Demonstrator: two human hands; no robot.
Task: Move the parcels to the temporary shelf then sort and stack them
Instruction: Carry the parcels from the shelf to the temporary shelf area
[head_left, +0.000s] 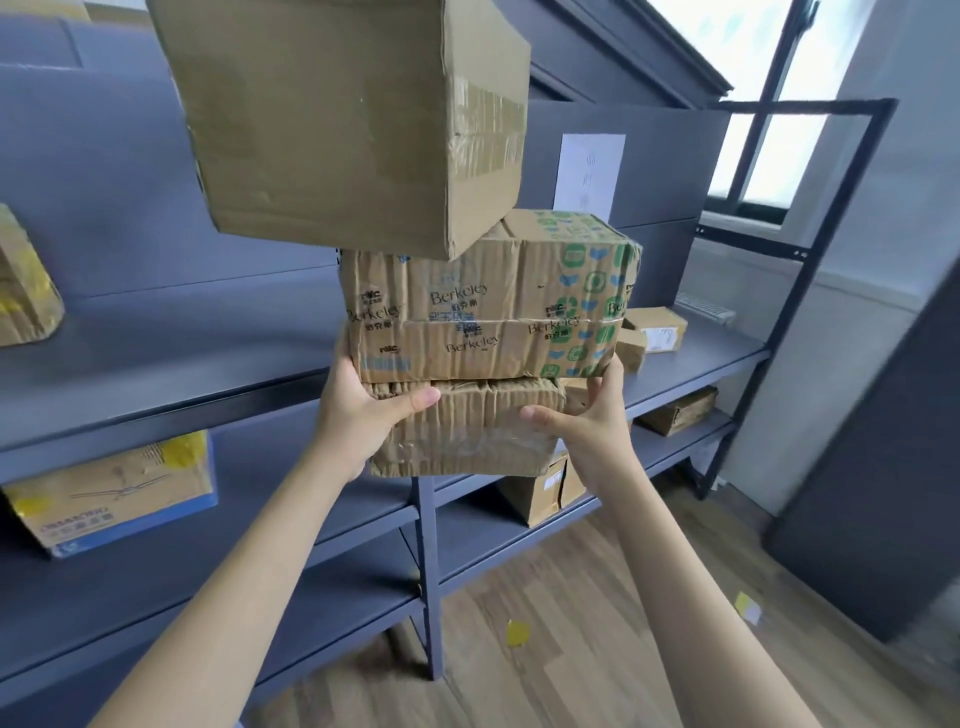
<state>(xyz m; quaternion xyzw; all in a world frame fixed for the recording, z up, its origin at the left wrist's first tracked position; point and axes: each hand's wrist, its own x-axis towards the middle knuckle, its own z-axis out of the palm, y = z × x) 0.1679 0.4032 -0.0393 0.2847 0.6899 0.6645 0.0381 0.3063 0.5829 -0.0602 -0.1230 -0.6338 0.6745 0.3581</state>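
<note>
I carry a stack of three cardboard parcels in front of a dark blue shelf unit (171, 410). The bottom parcel (467, 431) is crumpled and taped. My left hand (363, 410) grips its left end and my right hand (587, 421) grips its right end, thumbs on the front face. On it rests a parcel printed "Berkeley" with green marks (488, 306). A large plain brown box (343, 114) sits tilted on top, close to the camera, leaning left.
Small parcels (657, 330) lie on the right part of the middle shelf, more boxes (540, 491) on the lower shelves. At left are a yellow-taped parcel (23, 291) and a blue-edged box (114, 499). A white paper (589, 174) hangs on the back panel. Wooden floor below.
</note>
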